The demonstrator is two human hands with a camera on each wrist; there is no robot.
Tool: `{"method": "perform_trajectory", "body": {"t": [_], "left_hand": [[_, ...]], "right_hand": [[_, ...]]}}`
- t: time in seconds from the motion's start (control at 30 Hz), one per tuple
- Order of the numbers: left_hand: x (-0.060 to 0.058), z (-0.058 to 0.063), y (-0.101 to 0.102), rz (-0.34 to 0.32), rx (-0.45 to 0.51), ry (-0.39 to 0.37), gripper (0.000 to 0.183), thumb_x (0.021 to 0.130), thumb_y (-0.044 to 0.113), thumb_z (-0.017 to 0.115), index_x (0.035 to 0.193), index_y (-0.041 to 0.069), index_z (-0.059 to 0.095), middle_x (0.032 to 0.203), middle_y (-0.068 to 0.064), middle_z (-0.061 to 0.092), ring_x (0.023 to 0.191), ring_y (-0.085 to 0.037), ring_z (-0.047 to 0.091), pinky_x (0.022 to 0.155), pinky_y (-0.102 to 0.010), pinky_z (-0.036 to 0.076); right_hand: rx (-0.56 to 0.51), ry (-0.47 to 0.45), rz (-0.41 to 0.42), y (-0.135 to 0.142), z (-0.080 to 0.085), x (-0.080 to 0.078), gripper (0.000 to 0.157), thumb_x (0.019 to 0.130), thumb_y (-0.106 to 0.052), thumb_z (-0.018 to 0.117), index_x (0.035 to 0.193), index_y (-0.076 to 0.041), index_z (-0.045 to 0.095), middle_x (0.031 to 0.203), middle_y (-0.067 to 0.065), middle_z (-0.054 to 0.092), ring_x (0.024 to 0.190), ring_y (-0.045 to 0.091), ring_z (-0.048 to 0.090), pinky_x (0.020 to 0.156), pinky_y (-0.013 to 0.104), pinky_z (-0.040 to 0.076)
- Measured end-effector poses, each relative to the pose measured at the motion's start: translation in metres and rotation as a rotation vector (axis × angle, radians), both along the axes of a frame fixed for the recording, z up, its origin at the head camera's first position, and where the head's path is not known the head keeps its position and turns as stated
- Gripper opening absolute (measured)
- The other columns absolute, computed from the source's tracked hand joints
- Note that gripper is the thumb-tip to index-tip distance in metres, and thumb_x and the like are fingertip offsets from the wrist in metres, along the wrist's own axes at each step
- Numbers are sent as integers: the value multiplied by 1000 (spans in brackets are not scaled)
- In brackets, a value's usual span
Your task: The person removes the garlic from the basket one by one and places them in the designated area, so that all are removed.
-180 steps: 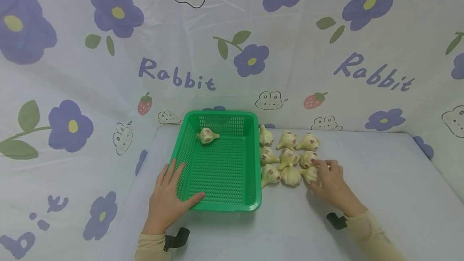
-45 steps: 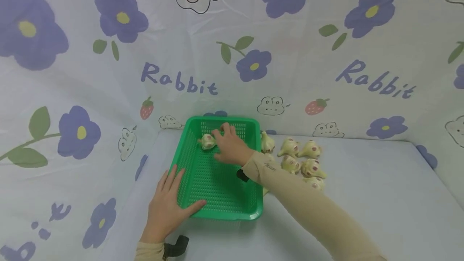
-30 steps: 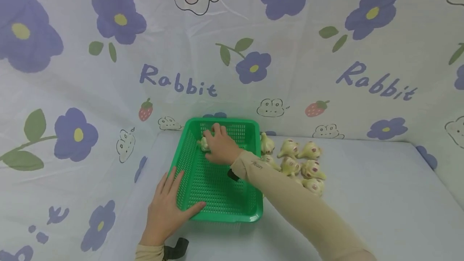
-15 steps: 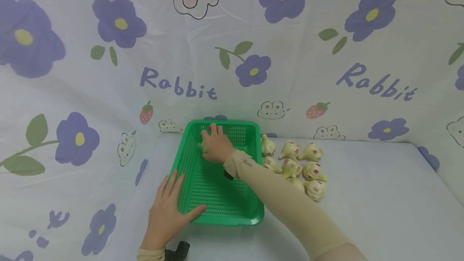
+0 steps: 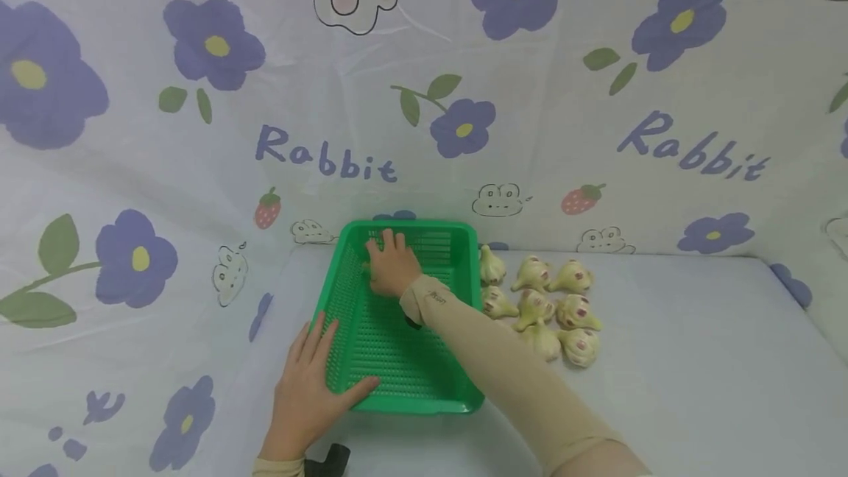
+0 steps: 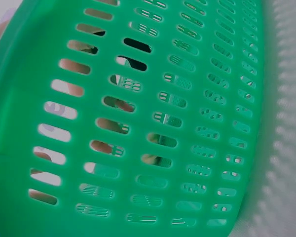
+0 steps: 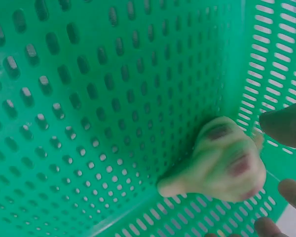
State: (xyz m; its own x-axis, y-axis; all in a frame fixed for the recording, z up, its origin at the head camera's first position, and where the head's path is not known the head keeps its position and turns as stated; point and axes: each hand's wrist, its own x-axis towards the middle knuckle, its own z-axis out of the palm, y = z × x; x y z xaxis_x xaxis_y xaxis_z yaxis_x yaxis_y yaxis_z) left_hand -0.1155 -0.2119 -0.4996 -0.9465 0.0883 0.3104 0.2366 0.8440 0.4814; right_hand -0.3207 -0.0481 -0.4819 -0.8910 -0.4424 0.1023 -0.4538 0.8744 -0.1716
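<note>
My left hand rests on the near left corner of a green plastic basket, fingers straight along the left rim and thumb over the front rim. The basket wall fills most of the left wrist view. My right hand reaches down inside the basket at its far left corner. In the right wrist view, a pale garlic bulb with purplish patches lies on its side there. My spread fingertips stand close beside it, with a gap showing. From the head, my hand hides most of this bulb.
Several more garlic bulbs lie in rows on the white table, right against the basket's right side. My right sleeve crosses the basket's right rim and overlaps part of the rows. A patterned cloth hangs behind.
My right hand has gone from the near right bulbs on the table into the basket, then further left over the bulb there. The left hand stays on the rim.
</note>
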Motion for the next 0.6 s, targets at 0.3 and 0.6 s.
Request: {"method": "perform_trajectory", "body": {"t": [0.3,0.6], "left_hand": [[0,-2,-2,-1,6,7,109,79,70,79,161,10,40,172,-12,29,156,-41,27,108,-71,44],[0,0,-1,-6,7,23,109,78,69,80,160,8,41,171,-13,30,155,-43,29,107,-70,45]], "right_hand": [[48,-35,-23,-15,-10,-2,64,94,-17,72,153,-16,47,158,21,34,139,39,41,107,50,49],[57,-43,-26,-18,-19,-5,62,93,-19,74,150,-15,50,156,20,34,135,35,41,102,49,49]]}}
